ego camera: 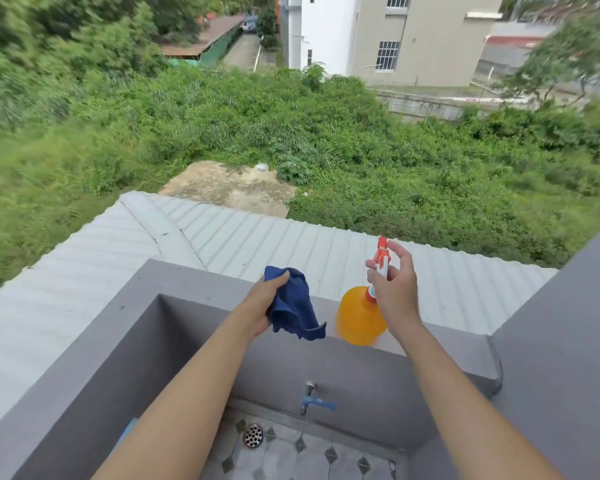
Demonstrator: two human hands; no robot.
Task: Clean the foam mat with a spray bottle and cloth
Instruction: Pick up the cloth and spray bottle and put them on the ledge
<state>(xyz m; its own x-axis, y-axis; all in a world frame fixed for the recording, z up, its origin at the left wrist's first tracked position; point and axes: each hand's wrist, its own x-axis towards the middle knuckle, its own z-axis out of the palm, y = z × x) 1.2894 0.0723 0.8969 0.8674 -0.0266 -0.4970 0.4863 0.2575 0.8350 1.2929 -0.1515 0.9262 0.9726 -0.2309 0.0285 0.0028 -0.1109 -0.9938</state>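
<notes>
Blue cloth [293, 303] in left hand [262, 306]; right hand [394, 289] grips spray bottle [361, 317].

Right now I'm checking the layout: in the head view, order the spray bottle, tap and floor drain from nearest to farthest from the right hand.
1. Spray bottle: on the ledge, its neck held in the right hand.
2. Tap: below, on the wall's inner face.
3. Floor drain: lower left, in the tiled floor.

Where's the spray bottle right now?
Head view, right of centre: the orange spray bottle stands on the grey ledge, its neck gripped by the right hand, beside the blue cloth.
</notes>
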